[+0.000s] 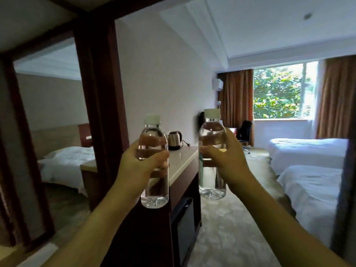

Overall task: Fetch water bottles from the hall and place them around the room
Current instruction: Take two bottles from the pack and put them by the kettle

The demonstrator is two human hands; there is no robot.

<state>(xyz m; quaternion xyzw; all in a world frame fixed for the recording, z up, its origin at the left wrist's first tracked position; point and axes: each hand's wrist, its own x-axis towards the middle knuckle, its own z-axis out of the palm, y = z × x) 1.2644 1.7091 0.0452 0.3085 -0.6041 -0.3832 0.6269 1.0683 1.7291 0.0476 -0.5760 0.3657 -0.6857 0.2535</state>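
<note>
I hold one upright bottle in each hand: left hand (141, 162) wraps the left bottle (153, 160); right hand (224, 158) wraps the right bottle (212, 155). The counter (183, 160) lies just beyond the left bottle, so that hand is nearer; kettle (175, 140) behind, beds (308, 151) farther right.

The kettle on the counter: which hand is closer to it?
Left. The left hand, holding a bottle, is just in front of the kettle, slightly to its left. The right hand, holding the other bottle, is farther off to its right.
</note>
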